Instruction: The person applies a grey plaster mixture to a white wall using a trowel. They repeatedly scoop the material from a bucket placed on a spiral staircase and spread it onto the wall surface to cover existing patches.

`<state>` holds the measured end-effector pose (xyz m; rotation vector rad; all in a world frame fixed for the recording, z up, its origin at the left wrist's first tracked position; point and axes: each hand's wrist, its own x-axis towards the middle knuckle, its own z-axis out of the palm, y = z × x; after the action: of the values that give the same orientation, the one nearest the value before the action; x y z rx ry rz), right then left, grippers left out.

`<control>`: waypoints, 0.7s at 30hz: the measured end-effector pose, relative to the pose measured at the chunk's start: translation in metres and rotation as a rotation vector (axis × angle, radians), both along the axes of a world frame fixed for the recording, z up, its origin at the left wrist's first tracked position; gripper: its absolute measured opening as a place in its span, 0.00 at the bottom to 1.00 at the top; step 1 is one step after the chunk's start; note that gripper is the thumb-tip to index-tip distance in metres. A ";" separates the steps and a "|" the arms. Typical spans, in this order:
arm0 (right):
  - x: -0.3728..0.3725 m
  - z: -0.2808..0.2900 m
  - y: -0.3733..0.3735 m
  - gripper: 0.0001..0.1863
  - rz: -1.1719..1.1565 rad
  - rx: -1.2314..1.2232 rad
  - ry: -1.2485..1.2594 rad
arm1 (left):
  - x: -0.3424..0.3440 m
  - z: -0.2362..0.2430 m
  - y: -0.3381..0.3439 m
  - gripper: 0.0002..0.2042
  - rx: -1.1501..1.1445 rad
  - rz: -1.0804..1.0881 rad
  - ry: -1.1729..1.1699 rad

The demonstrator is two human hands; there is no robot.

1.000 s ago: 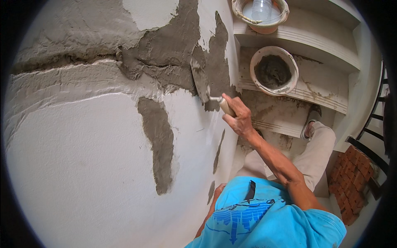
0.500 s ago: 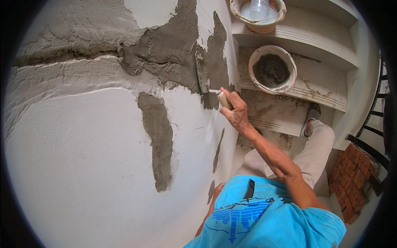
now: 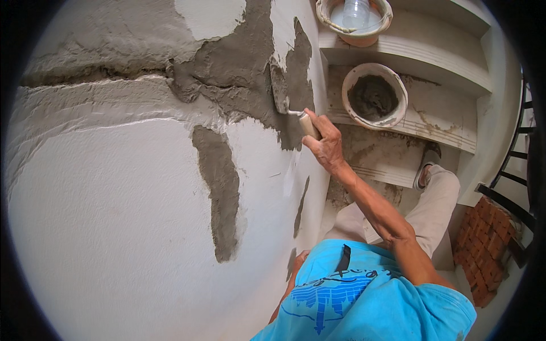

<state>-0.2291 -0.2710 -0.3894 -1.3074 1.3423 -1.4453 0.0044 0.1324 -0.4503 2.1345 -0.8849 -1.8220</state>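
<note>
My right hand [image 3: 325, 142] grips the pale handle of a trowel [image 3: 307, 125], whose mortar-smeared blade lies against dark wet mortar [image 3: 233, 62] on the white wall [image 3: 102, 199]. A rough horizontal groove [image 3: 96, 74] runs leftward from that mortar, and a vertical grey patch [image 3: 219, 187] sits below it. My left hand [image 3: 301, 257] shows only in part beside my blue shirt, at the wall's lower right; its fingers are mostly hidden.
On the stained steps [image 3: 432, 57] stand a bucket of dark mortar [image 3: 352, 77] and, higher, a bucket [image 3: 364, 38] with milky water and a plastic bottle. My legs and feet are on the stairs. A black railing [image 3: 515, 176] and red brick-like pieces [image 3: 483, 244] line the right.
My right hand and the trowel have moved upward along the wet mortar over the last second, the blade staying on the wall. The left hand has hardly moved.
</note>
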 end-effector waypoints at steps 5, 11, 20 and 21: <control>0.001 0.008 0.037 0.37 0.129 -0.090 -0.027 | 0.013 -0.019 0.012 0.16 0.054 -0.077 -0.072; -0.009 0.002 0.004 0.35 -0.010 -0.037 0.032 | -0.015 0.025 -0.030 0.20 0.005 -0.058 -0.072; -0.016 0.013 0.013 0.38 0.155 -0.117 0.005 | 0.022 -0.036 0.025 0.17 -0.061 0.024 -0.023; -0.019 0.014 0.021 0.38 0.189 -0.125 -0.026 | 0.018 -0.036 0.021 0.17 -0.039 0.089 0.023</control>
<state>-0.2482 -0.2500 -0.3754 -1.4501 1.0945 -1.4285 0.0227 0.1537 -0.4864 2.0905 -0.8005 -1.7681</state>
